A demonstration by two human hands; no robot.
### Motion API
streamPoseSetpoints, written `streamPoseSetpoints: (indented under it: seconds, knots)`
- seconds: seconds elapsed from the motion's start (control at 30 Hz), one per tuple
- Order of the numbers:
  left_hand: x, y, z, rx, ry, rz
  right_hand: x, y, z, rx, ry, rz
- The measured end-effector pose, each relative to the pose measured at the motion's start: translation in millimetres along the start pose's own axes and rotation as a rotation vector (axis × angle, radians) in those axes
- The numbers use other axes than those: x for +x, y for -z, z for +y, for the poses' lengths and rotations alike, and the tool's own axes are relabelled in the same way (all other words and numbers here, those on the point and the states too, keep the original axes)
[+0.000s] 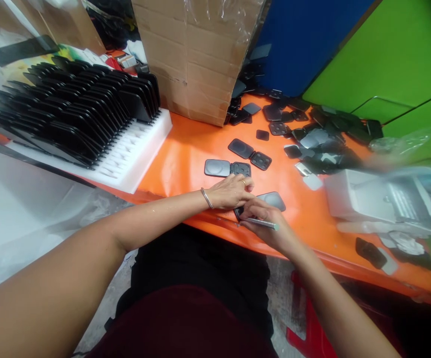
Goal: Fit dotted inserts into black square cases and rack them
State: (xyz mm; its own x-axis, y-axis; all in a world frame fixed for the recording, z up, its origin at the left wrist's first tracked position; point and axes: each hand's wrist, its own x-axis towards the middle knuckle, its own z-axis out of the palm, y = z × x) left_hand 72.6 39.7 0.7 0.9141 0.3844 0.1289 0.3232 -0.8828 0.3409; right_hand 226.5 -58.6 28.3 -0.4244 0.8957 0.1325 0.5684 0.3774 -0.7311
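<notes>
At the orange table's [185, 144] front edge, both hands are on one folding charger [273, 200], whose grey pad sticks out past my right hand and whose black half is mostly covered. My left hand [230, 191], fingers curled down, presses on that black half. My right hand [265, 216] is closed round a slim silver tool with a pale green end [263, 222], perhaps a screwdriver; its working tip is hidden. Just beyond the hands lie an unfolded charger [217, 168], partly under my left fingers, and a second one [241, 148], set at an angle.
A white foam rack [144, 149] holding many upright black panels [88, 109] stands left. A cardboard box [196, 59] rises behind. Loose black and grey plates [315, 139] are heaped at the back right, near a white box [364, 196]. A red stool [308, 323] is below.
</notes>
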Motion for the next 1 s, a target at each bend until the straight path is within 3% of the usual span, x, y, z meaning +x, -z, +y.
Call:
streamPoseSetpoints:
  seconds: [0.13, 0.33, 0.5, 0.73, 0.87, 1.0]
  knots:
    - [1, 1.3, 0, -0.017, -0.012, -0.001, 4, 1, -1, 0.039, -0.026, 0.000]
    - [2, 3.0, 1, -0.059, 0.016, -0.018, 21, 12, -8, -0.033, -0.131, -0.220]
    - [1, 2.4, 1, -0.072, 0.011, -0.013, 14, 9, -12, -0.006, -0.237, -0.067]
    - [-2, 0.7, 1, -0.024, 0.004, 0.012, 1, -5, -17, -0.187, -0.205, 0.111]
    - [-2, 0.9, 1, -0.021, -0.004, 0.020, 6, -1, -18, -0.237, -0.191, -0.034]
    - [-1, 1.9, 1, -0.026, 0.003, 0.016, 17, 17, -17, -0.147, -0.135, -0.222]
